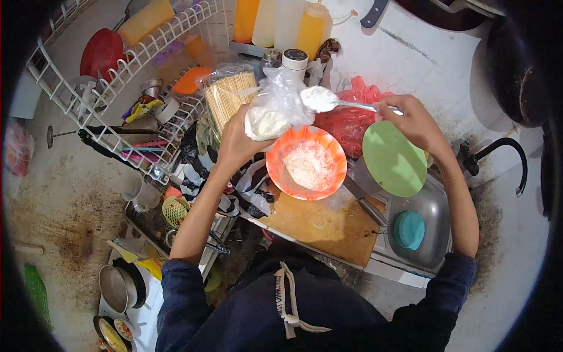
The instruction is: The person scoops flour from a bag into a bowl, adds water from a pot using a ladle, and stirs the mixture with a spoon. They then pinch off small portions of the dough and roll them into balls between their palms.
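Note:
My left hand point(237, 141) is closed around a clear plastic bag point(281, 97) with white powder showing at its lower end. In my right hand point(407, 117) is a metal spoon point(358, 105), held level with a heap of white powder point(319, 98) in its bowl, just right of the bag. Below both hands stands an orange and white bowl point(275, 167) with more pale powder point(308, 167) inside. A green round lid or plate point(394, 158) sits under my right wrist. Behind the spoon lies a red plastic bag point(346, 120).
A wooden cutting board point(316, 226) and a knife point(369, 208) lie beside the metal sink point(431, 214), which holds a teal round item point(409, 229). A white dish rack point(135, 64), a pack of skewers point(226, 97) and bottles point(287, 23) stand behind. A black faucet point(498, 146) is at right.

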Available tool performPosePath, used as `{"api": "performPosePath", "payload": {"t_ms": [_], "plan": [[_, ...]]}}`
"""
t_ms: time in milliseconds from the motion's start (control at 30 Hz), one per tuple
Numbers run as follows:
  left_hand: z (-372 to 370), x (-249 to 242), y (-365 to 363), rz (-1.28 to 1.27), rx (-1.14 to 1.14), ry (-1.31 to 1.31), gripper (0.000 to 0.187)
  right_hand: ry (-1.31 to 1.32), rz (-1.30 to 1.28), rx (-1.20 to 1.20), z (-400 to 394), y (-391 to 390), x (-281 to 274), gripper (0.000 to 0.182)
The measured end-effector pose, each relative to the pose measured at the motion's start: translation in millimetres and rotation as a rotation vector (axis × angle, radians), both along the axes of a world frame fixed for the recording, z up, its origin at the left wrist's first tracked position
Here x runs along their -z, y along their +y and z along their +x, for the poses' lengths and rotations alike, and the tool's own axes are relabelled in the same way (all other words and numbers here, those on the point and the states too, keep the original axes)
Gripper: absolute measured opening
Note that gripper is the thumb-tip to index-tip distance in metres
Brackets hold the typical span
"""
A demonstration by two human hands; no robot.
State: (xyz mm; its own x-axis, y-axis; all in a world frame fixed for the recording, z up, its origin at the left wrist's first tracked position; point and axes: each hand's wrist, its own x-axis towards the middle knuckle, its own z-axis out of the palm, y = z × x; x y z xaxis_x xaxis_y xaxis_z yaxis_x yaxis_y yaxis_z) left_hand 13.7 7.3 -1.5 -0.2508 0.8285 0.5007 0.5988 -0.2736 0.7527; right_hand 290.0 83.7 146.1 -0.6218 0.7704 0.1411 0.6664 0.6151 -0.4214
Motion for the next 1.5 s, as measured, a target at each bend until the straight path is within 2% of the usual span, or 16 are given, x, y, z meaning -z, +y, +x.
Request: {"api": "performPosePath", "payload": {"t_ms": [33,100,133,200,333,400,433,500,533,600,800,900,967,1133,1433,1500], "plan": [[0.6,2.5,2.2,0.01,0.017,0.021,0.064,-0.001,0.0,-0.004,-8.5,-2.2,-2.5,0.027],[3.7,2.3,5.3,0.019,0.031,0.04,0.064,-0.181,0.208,-0.115,-28.3,-8.4,-4.9,0.028],[6.0,-0.3,5.9,0.083,0.059,0.073,0.061,-0.181,0.205,-0.117,-37.1,-10.9,-2.9,0.028],[9.4,-5.0,6.6,0.146,0.085,0.107,0.059,-0.278,0.404,-0.216,-52.6,-14.7,1.6,0.026],[6.8,-4.6,8.4,0.173,0.079,0.193,0.059,-0.312,0.578,-0.284,-64.1,-21.5,20.4,0.024],[5.1,-4.1,7.4,0.193,0.085,0.206,0.059,-0.031,0.473,-0.34,-60.6,-18.7,35.0,0.023],[5.4,-5.8,5.5,0.163,0.083,0.217,0.058,-0.031,0.472,-0.343,-59.3,-14.1,38.7,0.023],[5.6,-8.8,1.6,0.134,0.073,0.229,0.057,-0.129,0.051,-0.268,-56.6,0.2,43.1,0.023],[5.7,-10.0,-0.3,0.149,0.071,0.211,0.057,-0.129,0.052,-0.274,-53.1,8.3,47.5,0.023],[3.2,-9.3,-0.6,0.164,0.066,0.193,0.056,-0.008,-0.303,-0.258,-50.0,17.0,51.3,0.026],[1.0,-3.5,4.7,0.166,0.116,0.077,0.049,0.018,-0.499,-0.103,-46.6,17.4,35.3,0.026],[1.8,-7.8,1.6,0.168,0.105,0.068,0.049,0.046,-0.471,-0.08,-46.8,13.0,29.0,0.026],[-2.0,-2.4,3.0,0.063,0.087,0.02,0.059,0.058,-0.456,-0.072,-42.8,20.7,32.3,0.027],[-5.9,0.6,1.4,0.061,0.047,-0.005,0.057,0.035,-0.445,-0.013,-34.7,25.9,26.6,0.029],[-20.9,2.1,-7.7,-0.014,-0.041,0.036,0.063,0.051,-0.542,0.143,-9.9,26.4,25.8,0.028],[-31.1,5.3,-9.0,-0.029,-0.041,0.005,0.064,0.045,-0.585,0.228,-5.3,16.2,21.7,0.022]]}}
